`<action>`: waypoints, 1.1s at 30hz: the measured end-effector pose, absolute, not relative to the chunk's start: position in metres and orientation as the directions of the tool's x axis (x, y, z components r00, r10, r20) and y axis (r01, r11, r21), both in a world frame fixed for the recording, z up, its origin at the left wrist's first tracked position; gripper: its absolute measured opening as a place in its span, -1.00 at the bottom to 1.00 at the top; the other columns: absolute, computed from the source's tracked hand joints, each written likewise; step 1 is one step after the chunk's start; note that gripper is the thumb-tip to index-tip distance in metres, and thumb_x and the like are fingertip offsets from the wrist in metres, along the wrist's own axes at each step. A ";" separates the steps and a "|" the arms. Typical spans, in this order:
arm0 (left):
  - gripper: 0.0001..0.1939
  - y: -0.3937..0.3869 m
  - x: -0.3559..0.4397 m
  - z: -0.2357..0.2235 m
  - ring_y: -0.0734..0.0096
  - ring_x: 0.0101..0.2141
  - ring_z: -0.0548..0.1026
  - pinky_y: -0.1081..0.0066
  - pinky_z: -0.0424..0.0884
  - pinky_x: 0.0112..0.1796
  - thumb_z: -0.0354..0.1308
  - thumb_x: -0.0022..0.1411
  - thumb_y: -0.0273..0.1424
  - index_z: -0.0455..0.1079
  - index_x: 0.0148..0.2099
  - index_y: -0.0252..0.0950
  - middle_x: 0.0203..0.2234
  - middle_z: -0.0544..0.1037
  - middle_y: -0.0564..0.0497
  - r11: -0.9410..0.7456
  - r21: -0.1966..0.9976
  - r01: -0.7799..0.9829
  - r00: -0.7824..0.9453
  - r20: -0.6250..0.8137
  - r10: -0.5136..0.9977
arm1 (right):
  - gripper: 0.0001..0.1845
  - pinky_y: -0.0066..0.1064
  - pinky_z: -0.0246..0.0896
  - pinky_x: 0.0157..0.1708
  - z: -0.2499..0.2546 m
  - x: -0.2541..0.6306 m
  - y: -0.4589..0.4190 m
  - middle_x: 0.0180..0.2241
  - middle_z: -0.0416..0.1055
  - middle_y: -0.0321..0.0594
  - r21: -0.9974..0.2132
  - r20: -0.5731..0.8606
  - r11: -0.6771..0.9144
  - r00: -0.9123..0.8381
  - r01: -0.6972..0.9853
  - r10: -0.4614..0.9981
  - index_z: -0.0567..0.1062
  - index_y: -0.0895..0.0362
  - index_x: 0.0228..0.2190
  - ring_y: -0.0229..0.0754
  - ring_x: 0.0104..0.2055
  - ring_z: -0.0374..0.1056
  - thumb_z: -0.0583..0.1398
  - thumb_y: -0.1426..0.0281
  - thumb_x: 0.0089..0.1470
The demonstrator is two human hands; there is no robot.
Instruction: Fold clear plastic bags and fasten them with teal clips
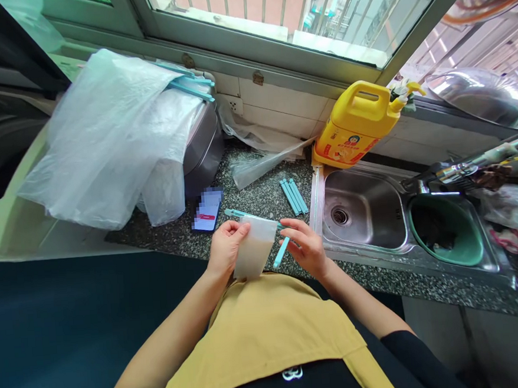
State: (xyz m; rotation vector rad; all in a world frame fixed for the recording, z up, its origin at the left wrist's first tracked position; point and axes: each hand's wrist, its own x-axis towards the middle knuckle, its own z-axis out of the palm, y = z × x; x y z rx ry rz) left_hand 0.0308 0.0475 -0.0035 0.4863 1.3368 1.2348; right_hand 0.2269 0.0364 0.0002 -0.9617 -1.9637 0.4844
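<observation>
Landmark: steel sink basin point(364, 207). Left of it, nearest: left hand point(227, 246) pinches a translucent bag point(256, 244) — lower edge meets the apron point(277, 328), contents indistinct. Right hand point(305, 247) grips the teal sealing clip point(281, 253) at the bag's top; fingertips partly hidden. Beyond, just left of basin: loose teal clips point(293, 196). Behind basin: yellow detergent jug point(354, 125) — label print illegible.

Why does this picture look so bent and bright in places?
All in the head view: the edges look stretched, probably by a wide lens; daylight through the window washes the outside pale; the sink and metal dome catch glare; the lower left is dim; blocky squares cover part of the phone.
</observation>
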 end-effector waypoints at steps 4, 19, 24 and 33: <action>-0.62 0.045 0.036 0.000 0.63 -0.63 0.26 0.56 0.19 -0.54 0.41 -0.28 -0.23 0.29 -0.58 -0.32 -0.69 0.36 0.18 0.264 0.935 -0.236 -0.249 -0.321 0.914 | -0.78 -0.22 0.43 -0.17 -0.001 0.220 0.029 -0.03 0.34 -0.03 -0.665 0.543 0.611 -0.284 0.429 0.790 0.48 0.04 -0.19 -0.08 -0.02 0.36 0.17 0.48 0.09; -0.57 0.046 0.039 0.000 0.59 -0.59 0.35 0.54 0.27 -0.47 0.42 -0.32 -0.23 0.26 -0.49 -0.31 -0.63 0.42 0.18 0.228 0.894 -0.385 -0.364 -0.374 0.853 | -0.79 -0.20 0.46 -0.20 -0.007 0.218 0.026 -0.08 0.34 -0.06 -0.737 0.515 0.580 -0.266 0.347 0.815 0.53 0.03 -0.22 -0.09 -0.09 0.39 0.20 0.46 0.07; -0.48 0.048 0.040 0.002 0.49 -0.54 0.44 0.45 0.36 -0.40 0.46 -0.44 -0.21 0.39 -0.40 -0.35 -0.54 0.54 0.07 0.312 0.817 -0.485 -0.245 -0.470 0.848 | -0.71 -0.28 0.45 -0.26 -0.004 0.221 0.029 -0.14 0.38 -0.09 -0.674 0.555 0.651 -0.344 0.348 0.758 0.49 0.00 -0.16 -0.13 -0.12 0.39 0.16 0.51 0.08; -0.62 0.037 0.040 0.000 0.50 -0.54 0.42 0.45 0.38 -0.42 0.46 -0.37 -0.24 0.43 -0.51 -0.33 -0.59 0.53 0.09 0.279 0.851 -0.444 -0.211 -0.402 0.891 | -0.71 -0.21 0.37 -0.15 0.004 0.216 0.034 -0.11 0.38 -0.07 -0.714 0.570 0.610 -0.222 0.344 0.791 0.38 0.06 -0.18 -0.12 -0.10 0.37 0.16 0.56 0.03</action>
